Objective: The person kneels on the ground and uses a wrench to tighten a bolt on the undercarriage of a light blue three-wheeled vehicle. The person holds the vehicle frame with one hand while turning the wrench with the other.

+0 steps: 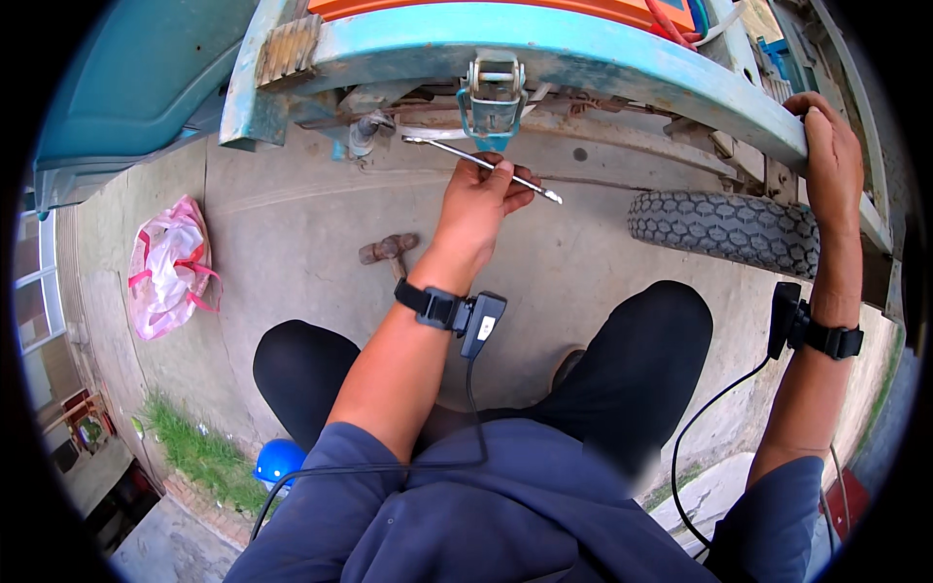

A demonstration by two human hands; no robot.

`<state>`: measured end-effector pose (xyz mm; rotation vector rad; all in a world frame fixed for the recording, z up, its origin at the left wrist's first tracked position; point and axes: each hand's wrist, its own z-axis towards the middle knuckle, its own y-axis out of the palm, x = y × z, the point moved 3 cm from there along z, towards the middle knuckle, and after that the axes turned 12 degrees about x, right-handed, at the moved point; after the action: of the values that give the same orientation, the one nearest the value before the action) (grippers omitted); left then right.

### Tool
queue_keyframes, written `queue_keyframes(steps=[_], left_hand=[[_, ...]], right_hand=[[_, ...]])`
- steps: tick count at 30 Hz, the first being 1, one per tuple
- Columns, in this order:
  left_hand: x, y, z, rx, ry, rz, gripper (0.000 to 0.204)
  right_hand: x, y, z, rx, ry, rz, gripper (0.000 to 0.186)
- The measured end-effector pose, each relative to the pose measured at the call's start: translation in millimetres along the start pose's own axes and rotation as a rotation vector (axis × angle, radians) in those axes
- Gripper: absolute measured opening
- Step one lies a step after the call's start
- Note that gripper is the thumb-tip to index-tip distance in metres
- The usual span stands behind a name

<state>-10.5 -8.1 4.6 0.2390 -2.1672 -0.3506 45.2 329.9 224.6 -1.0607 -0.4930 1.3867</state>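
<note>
My left hand (478,202) is closed around the middle of a long, thin silver wrench (442,148), seen nearly edge-on. The wrench slants down to the right, just below a metal latch (493,97) on a light-blue metal frame (408,44). At the right, my right hand (833,160) grips the end of the frame's beam, with its fingers curled over the top edge. Behind and under the beam sits a black treaded tire (729,229). A hammer (389,248) lies on the concrete below the left hand, part of its handle hidden by my forearm.
A pink and white plastic bag (173,272) rests on the ground at the left. Nearer me are a blue helmet-like dome (279,461) and a grass patch (190,442). A blue panel (136,87) rises at the upper left. Black cables run from both wristbands.
</note>
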Motion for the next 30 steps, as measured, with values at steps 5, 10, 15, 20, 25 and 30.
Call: queue_keyframes(steps=[5, 10, 15, 20, 25, 30], left_hand=[[-11.9, 2.7, 17.6, 0.063, 0.059, 0.037, 0.008], [-16.1, 0.8, 25.1, 0.108, 0.091, 0.042, 0.008], [-10.8, 4.8, 27.4, 0.159, 0.101, 0.074, 0.011], [-7.4, 6.1, 27.1, 0.124, 0.06, 0.056, 0.011], [0.1, 0.5, 15.6, 0.092, 0.025, 0.134, 0.017], [0.2, -7.8, 15.4, 0.072, -0.007, 0.112, 0.02]], right_hand=[[2.8, 0.9, -1.4, -0.007, 0.007, 0.016, 0.039], [-1.8, -0.4, 1.5, -0.006, -0.002, 0.017, 0.039], [-4.6, -0.5, 0.2, 0.028, 0.005, 0.004, 0.039], [-1.6, -4.2, -3.8, 0.12, -0.048, 0.033, 0.035], [-48.9, -31.4, -45.6, 0.453, -0.377, 0.231, 0.025], [-130.9, 18.7, -97.5, -0.303, -0.342, 0.42, 0.022]])
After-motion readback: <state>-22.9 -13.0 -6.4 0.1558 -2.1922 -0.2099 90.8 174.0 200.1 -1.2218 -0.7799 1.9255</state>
